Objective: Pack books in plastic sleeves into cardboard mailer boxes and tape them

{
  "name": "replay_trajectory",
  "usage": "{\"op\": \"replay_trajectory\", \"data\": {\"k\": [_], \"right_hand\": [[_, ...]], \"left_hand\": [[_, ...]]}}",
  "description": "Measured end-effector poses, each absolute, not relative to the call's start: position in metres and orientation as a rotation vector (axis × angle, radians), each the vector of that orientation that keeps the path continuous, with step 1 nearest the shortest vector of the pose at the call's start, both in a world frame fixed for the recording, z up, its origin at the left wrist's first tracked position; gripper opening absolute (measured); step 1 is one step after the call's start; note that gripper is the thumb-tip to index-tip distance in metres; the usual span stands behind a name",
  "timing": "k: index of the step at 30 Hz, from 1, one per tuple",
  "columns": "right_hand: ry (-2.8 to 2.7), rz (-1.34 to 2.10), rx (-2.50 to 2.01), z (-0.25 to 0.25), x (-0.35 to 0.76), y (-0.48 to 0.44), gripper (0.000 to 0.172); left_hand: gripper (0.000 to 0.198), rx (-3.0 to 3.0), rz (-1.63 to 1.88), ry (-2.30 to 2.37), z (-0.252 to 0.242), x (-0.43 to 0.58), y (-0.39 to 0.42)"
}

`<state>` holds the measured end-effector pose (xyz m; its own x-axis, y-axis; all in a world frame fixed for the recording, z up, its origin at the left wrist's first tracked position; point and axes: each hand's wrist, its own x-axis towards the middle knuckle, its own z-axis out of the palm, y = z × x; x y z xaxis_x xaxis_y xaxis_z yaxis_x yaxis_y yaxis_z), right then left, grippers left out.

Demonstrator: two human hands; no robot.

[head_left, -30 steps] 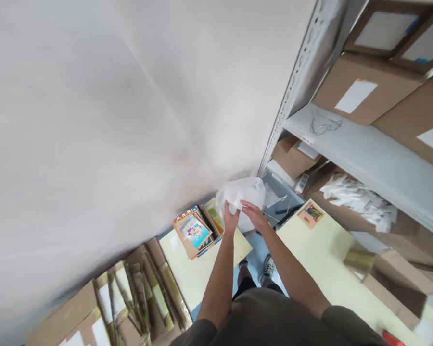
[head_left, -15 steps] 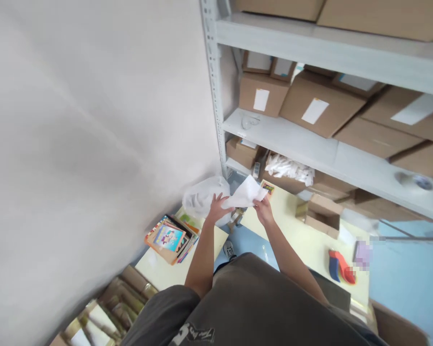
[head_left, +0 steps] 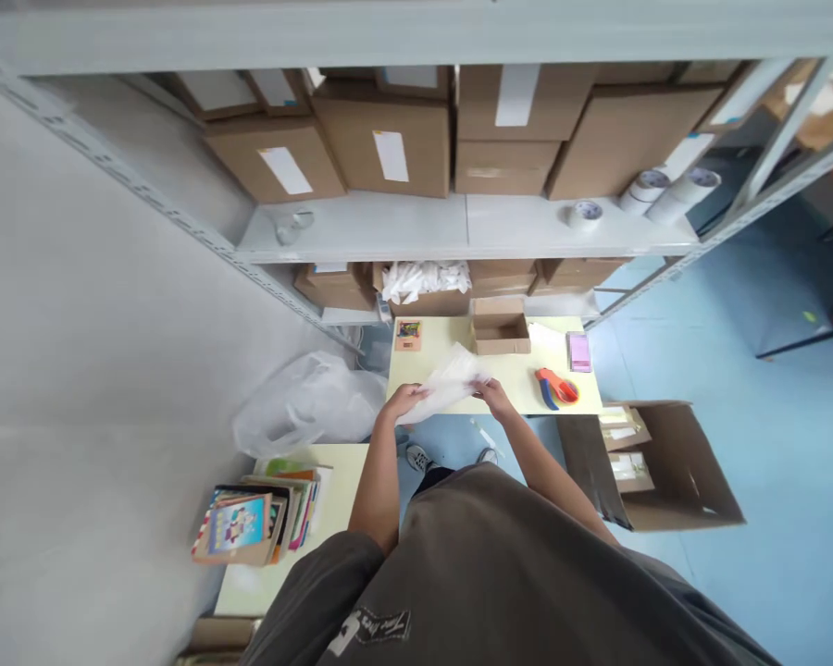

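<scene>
A thin white sheet, perhaps a plastic bag, (head_left: pixel 453 375) is stretched between my hands above the near edge of the pale yellow table (head_left: pixel 451 335). My left hand (head_left: pixel 404 400) pinches its left end. Its right edge is gripped in my right hand (head_left: pixel 492 396). Beyond the sheet, a small open cardboard box (head_left: pixel 501 347) and a little colourful picture card (head_left: pixel 409 335) rest on the table. To the right lie an orange and blue tape dispenser (head_left: pixel 557 387) and a phone-like device with a pink screen (head_left: pixel 578 351).
A large translucent plastic bag (head_left: pixel 305 407) sits at left by the wall. Below it, stacked books (head_left: pixel 240 525) occupy a second table (head_left: pixel 340 504). Metal shelving (head_left: pixel 389 227) with cartons and tape rolls (head_left: pixel 586 215) rises ahead. A big open carton (head_left: pixel 687 462) stands on the floor at right.
My view has swung right, and the sheet is now over the table instead of by the plastic bag. My left hand's fingers, spread before, have closed on the sheet.
</scene>
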<state>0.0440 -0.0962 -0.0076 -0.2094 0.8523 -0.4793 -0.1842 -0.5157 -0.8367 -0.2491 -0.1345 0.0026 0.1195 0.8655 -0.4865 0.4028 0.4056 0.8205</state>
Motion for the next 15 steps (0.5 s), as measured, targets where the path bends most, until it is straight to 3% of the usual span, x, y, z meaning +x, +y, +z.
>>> {"op": "replay_trajectory", "data": {"k": [10,15], "right_hand": [[-0.459,1.755,-1.705,-0.087,0.118,-0.149,0.04],[-0.377,1.622,-1.824,-0.113,0.116,-0.155,0.049]], "left_hand": [[0.047,1.462,0.138,1.657,-0.023,-0.192,-0.038],[0.042,1.803,-0.052,1.821,-0.035,-0.169,-0.003]]}}
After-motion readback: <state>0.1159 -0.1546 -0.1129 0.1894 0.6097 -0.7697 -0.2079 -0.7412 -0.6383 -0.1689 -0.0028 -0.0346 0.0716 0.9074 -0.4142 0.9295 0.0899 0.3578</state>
